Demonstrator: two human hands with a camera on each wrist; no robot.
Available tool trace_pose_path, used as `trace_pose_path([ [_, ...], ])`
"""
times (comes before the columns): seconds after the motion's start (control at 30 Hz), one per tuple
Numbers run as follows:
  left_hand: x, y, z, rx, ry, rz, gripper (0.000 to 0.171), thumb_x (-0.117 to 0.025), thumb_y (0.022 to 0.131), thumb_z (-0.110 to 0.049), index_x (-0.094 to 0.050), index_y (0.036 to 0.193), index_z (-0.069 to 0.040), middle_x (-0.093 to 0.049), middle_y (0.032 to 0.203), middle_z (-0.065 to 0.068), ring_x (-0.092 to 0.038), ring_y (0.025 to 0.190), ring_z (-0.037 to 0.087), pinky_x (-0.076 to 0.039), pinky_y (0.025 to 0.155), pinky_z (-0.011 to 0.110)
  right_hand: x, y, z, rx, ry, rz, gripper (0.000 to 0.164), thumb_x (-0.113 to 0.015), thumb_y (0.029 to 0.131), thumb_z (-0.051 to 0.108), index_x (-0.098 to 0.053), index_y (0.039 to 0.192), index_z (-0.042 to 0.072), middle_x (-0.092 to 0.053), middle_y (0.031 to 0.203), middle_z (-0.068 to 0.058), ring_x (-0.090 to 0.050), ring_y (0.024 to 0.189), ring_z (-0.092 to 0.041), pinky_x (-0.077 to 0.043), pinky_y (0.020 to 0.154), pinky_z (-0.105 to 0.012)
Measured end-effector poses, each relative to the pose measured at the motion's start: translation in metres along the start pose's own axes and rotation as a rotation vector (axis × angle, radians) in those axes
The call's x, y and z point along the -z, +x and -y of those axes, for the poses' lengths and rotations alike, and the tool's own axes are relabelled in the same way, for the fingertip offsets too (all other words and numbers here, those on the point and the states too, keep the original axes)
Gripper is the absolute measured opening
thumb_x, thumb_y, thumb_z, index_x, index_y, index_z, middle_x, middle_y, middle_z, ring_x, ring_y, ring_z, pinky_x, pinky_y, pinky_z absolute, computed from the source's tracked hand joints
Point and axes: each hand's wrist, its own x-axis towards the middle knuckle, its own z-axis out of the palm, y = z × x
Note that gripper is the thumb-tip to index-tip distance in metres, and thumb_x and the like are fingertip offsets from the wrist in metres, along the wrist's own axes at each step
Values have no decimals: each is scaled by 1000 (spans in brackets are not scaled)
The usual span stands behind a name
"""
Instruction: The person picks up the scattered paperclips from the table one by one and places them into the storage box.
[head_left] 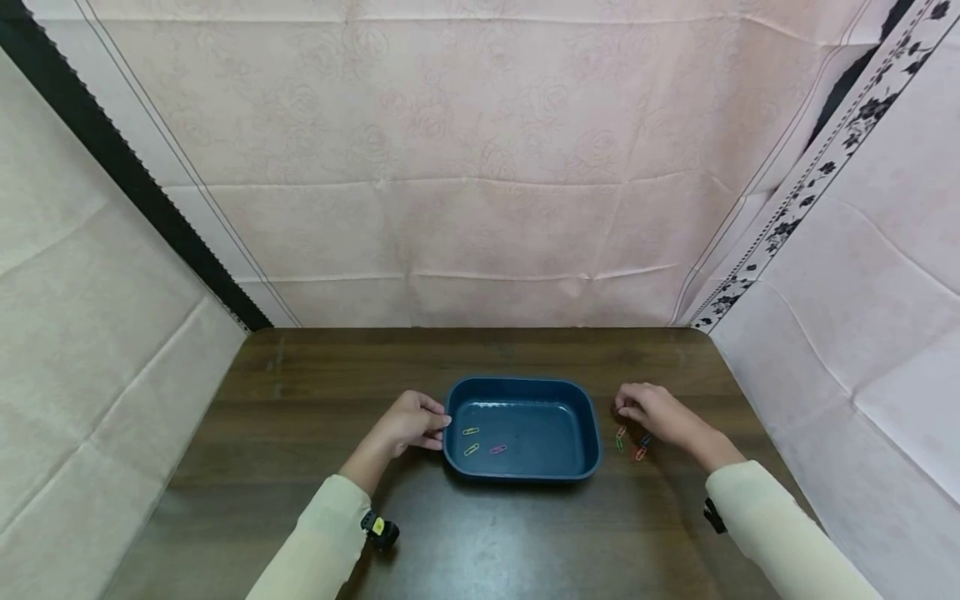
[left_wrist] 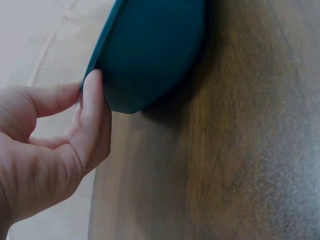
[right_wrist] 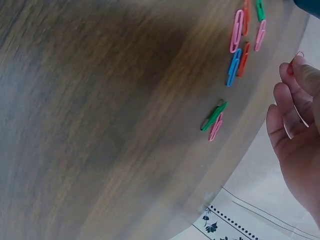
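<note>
A dark blue rectangular tray [head_left: 525, 478] stands on the wooden table. My left hand [head_left: 408, 423] pinches the tray's left rim between thumb and fingers, which the left wrist view also shows. Inside the tray, on its left side, lie two yellow paper clips [head_left: 471, 449] and one pink paper clip [head_left: 498, 449]. To the right of the tray, my right hand [head_left: 663, 414] is over the table. In the right wrist view its thumb and forefinger pinch a red paper clip [right_wrist: 291, 68], mostly covered by the fingertips.
Several loose paper clips lie on the table by the right hand, among them a blue one [right_wrist: 233, 67], a green one [right_wrist: 214, 116] and a pink one [right_wrist: 236, 31]. Pale cloth [head_left: 480, 233] hangs behind the wooden table [head_left: 315, 467] and at both sides.
</note>
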Motion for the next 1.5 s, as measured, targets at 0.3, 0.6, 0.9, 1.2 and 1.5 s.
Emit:
trace_pose_path([
  [0.3, 0, 2, 1, -4, 2, 1, 20, -67, 99, -3, -62, 116, 7, -66, 95, 19, -68, 70, 20, -66, 68, 35, 6, 2, 14, 35, 12, -87, 8, -73, 95, 5, -68, 96, 12, -64, 86, 8, -58, 79, -5, -55, 68, -27],
  [0.6, 1, 1, -1, 5, 7, 3, 21, -68, 99, -4, -62, 116, 7, -65, 97, 20, -68, 70, 21, -66, 70, 35, 18, 9, 31, 110, 9, -143, 10, -74, 93, 3, -68, 96, 12, -65, 87, 8, -59, 79, -5, -56, 68, -26],
  [0.9, 0, 3, 2, 6, 5, -2, 20, -67, 99, -3, -61, 115, 7, -66, 96, 19, -69, 70, 21, -66, 69, 35, 28, 16, 46, 137, 8, -136, 11, -75, 94, 5, -69, 96, 14, -66, 89, 8, -61, 82, -5, -57, 70, -26],
  [1.2, 1, 2, 0, -3, 5, -2, 19, -67, 99, -4, -62, 115, 6, -66, 96, 19, -69, 70, 21, -66, 69, 35, 34, 24, 66, 165, 64, -89, 9, -73, 96, 9, -68, 99, 17, -67, 93, 9, -63, 84, -4, -59, 72, -25],
  [1.5, 1, 2, 1, 1, 6, 6, 19, -67, 99, -3, -61, 115, 7, -66, 96, 19, -69, 70, 20, -66, 69, 35, 31, 32, 79, 187, 106, -87, 7, -72, 97, 11, -69, 99, 18, -68, 93, 10, -62, 84, -3, -58, 72, -24],
])
